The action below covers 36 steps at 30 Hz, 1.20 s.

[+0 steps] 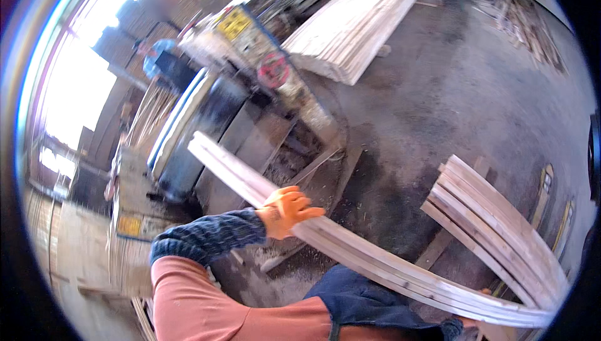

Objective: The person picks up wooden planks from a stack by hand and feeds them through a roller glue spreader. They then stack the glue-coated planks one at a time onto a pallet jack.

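Sawdust-strewn concrete workshop floor (438,103): left hand (285,209), orange-gloved fingers clamped on a bundle of long pale wooden slats (350,247), which runs from upper left to lower right; right hand hidden.
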Tool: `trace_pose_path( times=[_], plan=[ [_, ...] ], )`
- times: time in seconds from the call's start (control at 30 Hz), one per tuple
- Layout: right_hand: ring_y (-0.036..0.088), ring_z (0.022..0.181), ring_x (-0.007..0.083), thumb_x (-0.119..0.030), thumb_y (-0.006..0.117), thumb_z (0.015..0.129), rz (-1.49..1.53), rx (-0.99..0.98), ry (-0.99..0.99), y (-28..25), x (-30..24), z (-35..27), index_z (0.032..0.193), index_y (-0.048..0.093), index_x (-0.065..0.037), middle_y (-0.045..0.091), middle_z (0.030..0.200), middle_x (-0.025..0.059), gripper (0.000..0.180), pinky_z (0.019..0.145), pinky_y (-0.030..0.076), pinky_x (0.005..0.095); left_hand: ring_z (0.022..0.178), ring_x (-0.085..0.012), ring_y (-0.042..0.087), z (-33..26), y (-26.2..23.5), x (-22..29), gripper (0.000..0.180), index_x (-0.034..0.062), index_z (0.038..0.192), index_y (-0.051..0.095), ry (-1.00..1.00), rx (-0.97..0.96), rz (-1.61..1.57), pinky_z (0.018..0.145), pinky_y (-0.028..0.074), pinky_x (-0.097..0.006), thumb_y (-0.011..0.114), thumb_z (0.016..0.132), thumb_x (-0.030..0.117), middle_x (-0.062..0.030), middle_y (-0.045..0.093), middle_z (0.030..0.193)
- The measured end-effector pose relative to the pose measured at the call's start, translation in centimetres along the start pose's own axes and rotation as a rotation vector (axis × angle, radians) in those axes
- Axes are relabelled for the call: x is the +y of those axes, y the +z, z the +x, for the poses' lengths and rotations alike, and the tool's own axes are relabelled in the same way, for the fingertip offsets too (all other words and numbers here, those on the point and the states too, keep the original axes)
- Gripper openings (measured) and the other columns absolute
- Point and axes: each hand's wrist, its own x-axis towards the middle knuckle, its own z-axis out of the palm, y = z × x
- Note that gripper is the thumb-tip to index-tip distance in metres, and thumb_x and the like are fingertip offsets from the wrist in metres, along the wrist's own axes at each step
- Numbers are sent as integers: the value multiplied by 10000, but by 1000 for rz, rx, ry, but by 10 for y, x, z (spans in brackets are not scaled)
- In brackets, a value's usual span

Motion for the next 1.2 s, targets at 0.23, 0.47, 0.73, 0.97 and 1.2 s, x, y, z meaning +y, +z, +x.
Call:
trace_pose_path(
  times=[0.23, 0.47, 0.73, 0.97, 1.2],
  plan=[
    [537, 1307, 383, -614, 477, 971, -160, -49, -144, 140, -93, -24, 1567, 396, -39, 502, 1489, 237, 832, 1120, 447, 566, 1123, -293, 661, 78, 58, 72, 780, 115, 1467, 500, 89, 519, -170, 1003, 490, -475, 726, 741, 291, -133, 678, 1213],
    [450, 1429, 399, -620, 409, 991, -194, -97, -54, 205, -104, -92, 1589, 369, -58, 430, 1571, 234, 821, 1185, 385, 589, 1069, -313, 692, 30, 79, -58, 1076, 96, 1409, 565, 54, 370, -335, 973, 543, -453, 936, 413, 261, -123, 714, 1157],
    [546, 1359, 365, -634, 443, 973, 161, -149, 307, 186, 5, -92, 1528, 488, -110, 555, 1489, 192, 765, 1170, 402, 597, 1144, -306, 661, -65, 122, -203, 1006, 150, 1420, 560, -190, 170, -171, 1054, 482, -466, 947, 506, 310, -96, 694, 1249],
    [566, 1297, 338, -693, 481, 953, 381, -523, 476, 185, 67, -172, 1398, 589, -107, 652, 1331, 137, 744, 1186, 362, 590, 1168, -344, 644, 20, 98, -123, 1094, 19, 1472, 472, 21, 9, -269, 1053, 464, -442, 912, 585, 484, -159, 668, 1265],
    [702, 1037, 268, -603, 567, 989, -38, -407, 1062, 191, 39, -221, 1314, 656, -48, 737, 1159, 106, 649, 953, 567, 404, 1226, -322, 606, 100, 107, -5, 1091, 24, 1438, 484, 57, 238, -365, 1072, 430, -482, 934, 557, 482, -143, 637, 1317]
  ],
)
